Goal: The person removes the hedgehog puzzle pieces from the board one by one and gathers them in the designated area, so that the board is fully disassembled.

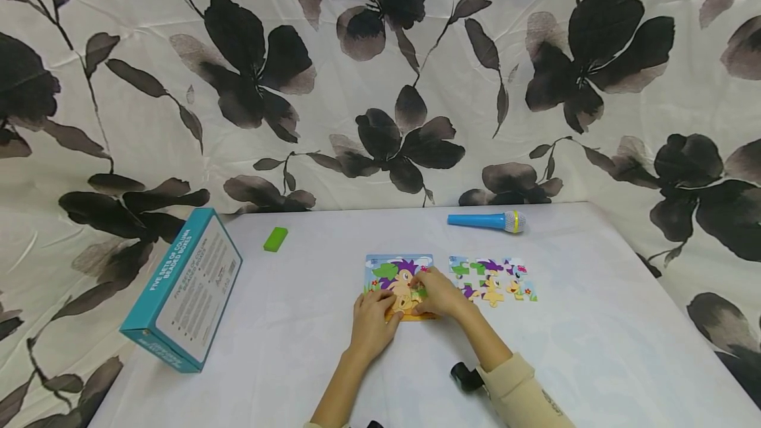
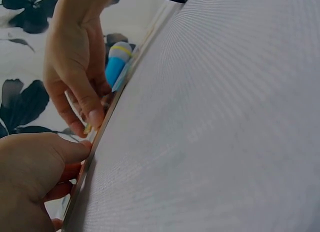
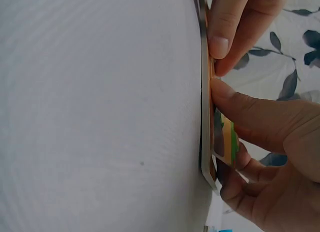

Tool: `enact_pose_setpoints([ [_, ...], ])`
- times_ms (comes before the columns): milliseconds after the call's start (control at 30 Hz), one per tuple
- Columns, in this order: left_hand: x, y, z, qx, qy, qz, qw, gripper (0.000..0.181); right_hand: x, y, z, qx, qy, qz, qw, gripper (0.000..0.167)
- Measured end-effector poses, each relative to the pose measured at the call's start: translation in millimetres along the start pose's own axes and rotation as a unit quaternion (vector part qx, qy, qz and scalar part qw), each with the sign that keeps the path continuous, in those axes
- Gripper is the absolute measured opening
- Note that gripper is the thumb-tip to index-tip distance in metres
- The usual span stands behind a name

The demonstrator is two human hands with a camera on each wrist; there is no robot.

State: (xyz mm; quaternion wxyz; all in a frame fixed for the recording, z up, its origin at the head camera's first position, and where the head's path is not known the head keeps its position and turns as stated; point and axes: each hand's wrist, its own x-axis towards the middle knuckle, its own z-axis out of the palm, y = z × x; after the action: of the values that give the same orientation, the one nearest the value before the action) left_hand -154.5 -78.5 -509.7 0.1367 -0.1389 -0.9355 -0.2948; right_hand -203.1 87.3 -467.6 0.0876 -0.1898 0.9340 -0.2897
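A jigsaw puzzle board (image 1: 398,259) with a purple-spined cartoon animal lies flat on the table in the head view. My left hand (image 1: 371,323) rests on its lower left part, with the thumb near the front edge. Over the board's right side, my right hand (image 1: 442,292) pinches a small puzzle piece (image 3: 228,139) between thumb and fingers. That piece is tilted up from the board in the right wrist view; its picture is mostly hidden. Just right of the board lie several loose puzzle pieces (image 1: 492,284), spread in rough rows.
A blue toy microphone (image 1: 478,220) lies near the table's back edge. At the left stands a teal box (image 1: 199,289), and a green block (image 1: 276,240) lies beyond it. Floral cloth (image 1: 380,84) hangs behind the white table (image 1: 285,349).
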Motion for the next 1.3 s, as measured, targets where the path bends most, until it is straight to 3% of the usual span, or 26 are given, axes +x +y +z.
enact_pose_setpoints([
  [267,-0.1,1.4,-0.3,0.001,0.002,0.003,1.0,0.032,-4.6,6,-6,0.005,-0.006,-0.026,0.9996,0.032],
  [500,-0.3,0.8,-1.6,0.002,0.005,0.003,1.0,0.032,-11.8,14,-14,0.049,-0.015,-0.064,0.9967,0.033],
  [633,-0.1,0.0,-1.0,-0.003,0.003,-0.001,1.0,0.032,-15.3,18,-19,0.077,0.003,-0.061,0.9951,0.04],
  [767,0.0,-0.4,0.1,-0.006,0.006,0.0,1.0,0.032,-20.2,25,-25,0.101,0.022,-0.051,0.9933,0.036],
  [1033,-0.3,0.5,0.2,-0.004,0.007,-0.003,1.0,0.032,-38.8,46,-38,0.102,0.045,-0.053,0.9924,0.032],
  [1300,-0.7,0.5,0.4,-0.007,0.009,-0.005,0.9999,0.032,-67.2,76,-50,0.148,0.034,-0.055,0.9869,0.039],
])
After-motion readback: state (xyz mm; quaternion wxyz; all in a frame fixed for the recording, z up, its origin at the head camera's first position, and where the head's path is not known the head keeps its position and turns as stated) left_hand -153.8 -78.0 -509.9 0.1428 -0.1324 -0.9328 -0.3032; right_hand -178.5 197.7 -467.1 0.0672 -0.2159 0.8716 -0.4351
